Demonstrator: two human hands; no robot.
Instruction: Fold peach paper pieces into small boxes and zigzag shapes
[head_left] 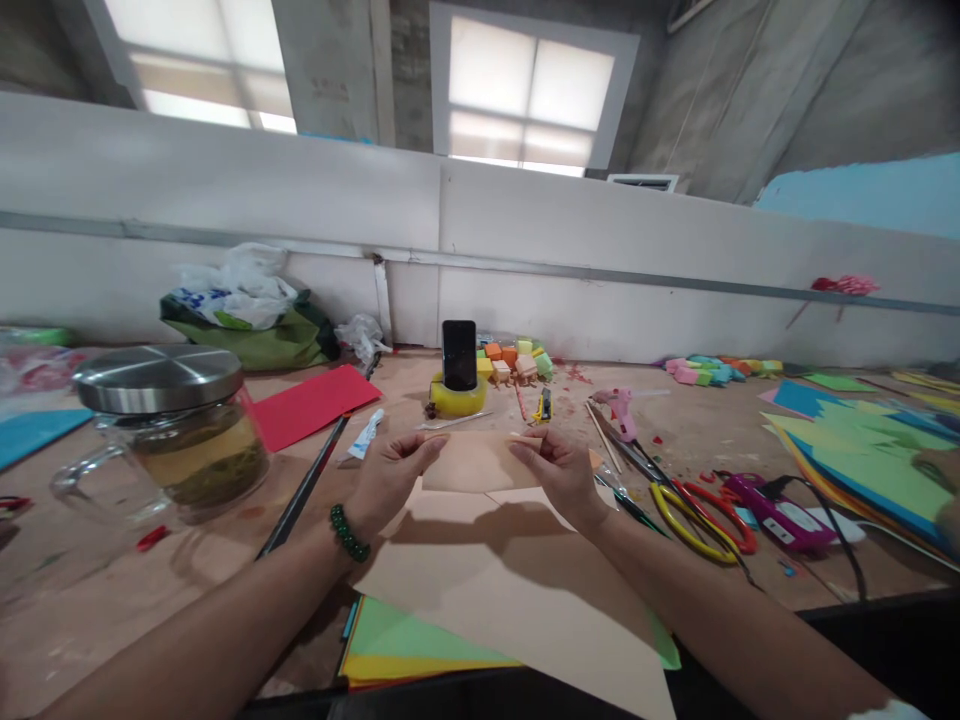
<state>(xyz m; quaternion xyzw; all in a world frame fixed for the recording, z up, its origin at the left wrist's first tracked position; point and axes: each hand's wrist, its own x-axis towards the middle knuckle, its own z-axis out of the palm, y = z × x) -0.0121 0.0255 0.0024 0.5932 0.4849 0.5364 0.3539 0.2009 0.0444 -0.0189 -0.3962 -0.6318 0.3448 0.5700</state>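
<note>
Between my two hands a small peach-coloured piece of paper [480,463] is stretched level, its far edge folded or rolled over. My left hand [397,475], with a green bead bracelet [350,533] at the wrist, pinches its left end between thumb and fingers. At the right end, my right hand [562,472] grips it the same way. Beneath lies a larger peach sheet [517,590], shaded by my hands, on top of a stack of green paper [412,635] and yellow paper at the table's front edge.
A lidded glass tea mug [199,450] and red paper [319,405] are at left. Behind my hands a phone [459,355] stands in a yellow tape roll [457,400]. Scissors [694,520], a pink glue gun [621,412], a purple device [780,512] and coloured sheets [862,450] lie right.
</note>
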